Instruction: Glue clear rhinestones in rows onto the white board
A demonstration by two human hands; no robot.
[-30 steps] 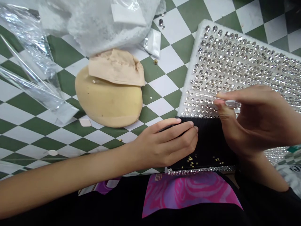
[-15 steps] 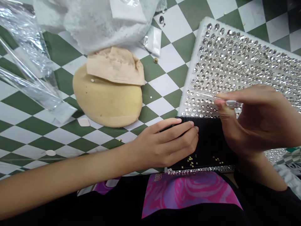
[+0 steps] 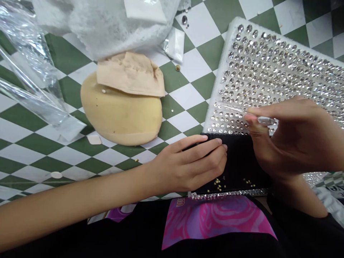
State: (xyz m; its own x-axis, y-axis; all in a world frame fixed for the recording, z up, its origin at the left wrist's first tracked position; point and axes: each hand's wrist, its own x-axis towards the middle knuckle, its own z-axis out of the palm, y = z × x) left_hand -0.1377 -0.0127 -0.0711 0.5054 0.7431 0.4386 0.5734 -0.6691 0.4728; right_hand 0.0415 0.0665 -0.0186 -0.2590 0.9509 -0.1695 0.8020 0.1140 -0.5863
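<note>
My right hand pinches a thin clear tool between thumb and index finger; its tip is over the lower left rows of a white padded panel studded with shiny rhinestones. My left hand lies flat, its fingers extended over the left part of a black cloth at the panel's lower edge. Small gold-coloured studs are scattered on the cloth, below my left fingertips. A narrow rhinestone strip runs along the cloth's near edge.
A yellowish oval pad with folded beige fabric on it lies left of the panel. Crinkled clear plastic is at the far left, a whitish wrapping at the top. Small packet and loose stones rest on the checkered tablecloth.
The right hand has shifted very slightly, the tool staying near the same rows. The left hand has stayed in place on the cloth.
</note>
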